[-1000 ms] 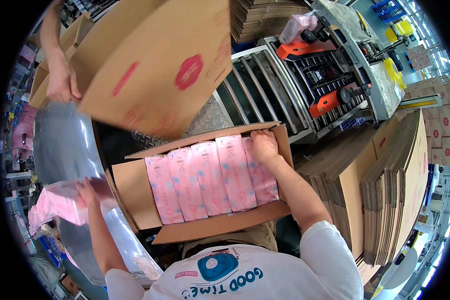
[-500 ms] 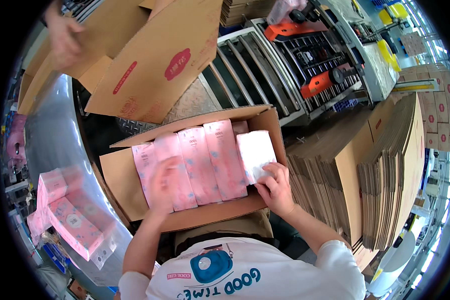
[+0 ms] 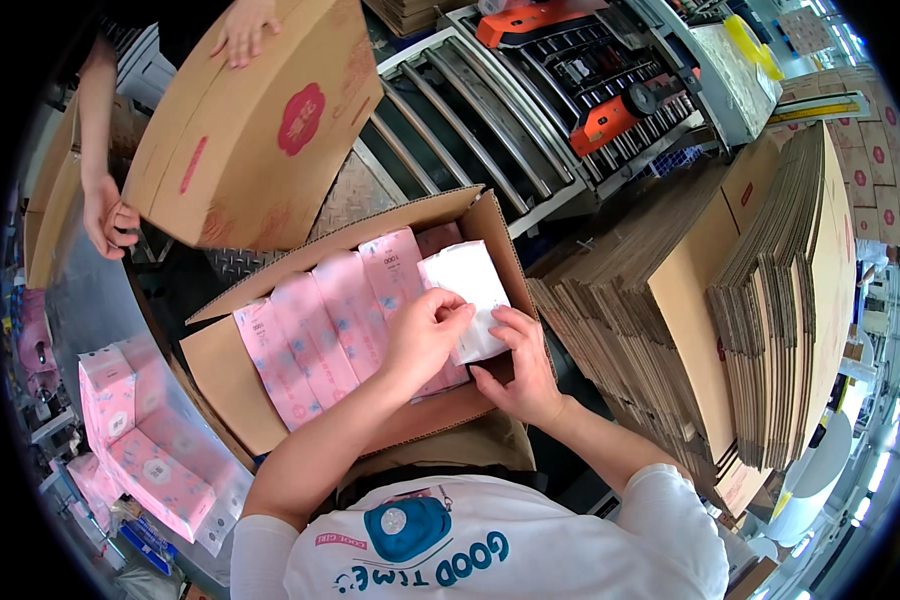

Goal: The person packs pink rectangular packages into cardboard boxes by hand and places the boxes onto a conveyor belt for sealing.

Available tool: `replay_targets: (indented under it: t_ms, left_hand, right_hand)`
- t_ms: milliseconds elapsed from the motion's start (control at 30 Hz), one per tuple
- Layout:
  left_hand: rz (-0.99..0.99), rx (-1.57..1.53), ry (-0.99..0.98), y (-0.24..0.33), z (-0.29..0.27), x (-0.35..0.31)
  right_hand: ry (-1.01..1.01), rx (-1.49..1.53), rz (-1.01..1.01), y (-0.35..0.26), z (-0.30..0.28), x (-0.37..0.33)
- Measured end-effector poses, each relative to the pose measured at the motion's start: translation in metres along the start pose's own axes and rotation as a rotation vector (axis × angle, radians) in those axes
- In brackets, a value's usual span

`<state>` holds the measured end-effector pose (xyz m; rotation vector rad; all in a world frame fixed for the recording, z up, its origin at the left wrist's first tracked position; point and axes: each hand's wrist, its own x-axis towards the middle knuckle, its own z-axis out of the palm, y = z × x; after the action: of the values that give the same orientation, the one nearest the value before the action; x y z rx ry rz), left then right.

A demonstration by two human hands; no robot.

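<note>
- White-faced tissue pack (image 3: 480, 268): at right end of the open carton (image 3: 225, 390), tilted over the pink tissue packs (image 3: 320, 320), overlapping the neighbouring one.
- Left hand (image 3: 432, 328): thumb and index finger together over its white face; whether they pinch film, cannot tell.
- Right hand (image 3: 522, 375): thumb and index finger parted around the pack's lower right corner, probably steadying it; firmness of grip, cannot tell.
- Pink packs stand side by side, presumably bracing one another.
- Edges: carton's right wall just beside the right hand, limiting sideways room; near wall close to the person's waist. Open room: upward, flaps being spread.
- Desk (image 3: 100, 310), left: more pink packs (image 3: 160, 480), well apart from both hands.
</note>
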<state>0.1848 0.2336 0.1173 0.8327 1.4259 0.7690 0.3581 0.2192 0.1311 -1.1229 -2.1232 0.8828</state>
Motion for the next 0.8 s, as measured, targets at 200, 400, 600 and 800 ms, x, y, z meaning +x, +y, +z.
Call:
replay_targets:
  t_ms: [200, 400, 600, 800]
  left_hand:
    - [0.147, -0.104, 0.036, -0.031, -0.031, -0.010]
    - [0.003, -0.181, 0.289, -0.073, -0.124, -0.083]
    - [0.025, 0.227, 0.449, -0.077, -0.155, -0.164]
    - [0.006, 0.819, 0.389, -0.096, -0.154, -0.245]
  right_hand:
    - [-0.208, -0.347, -0.034, -0.009, 0.006, 0.026]
    - [-0.127, -0.607, -0.015, 0.039, 0.073, 0.108]
    - [-0.210, -0.717, 0.200, 0.088, 0.121, 0.138]
    - [0.054, -0.478, -0.190, -0.002, 0.003, 0.117]
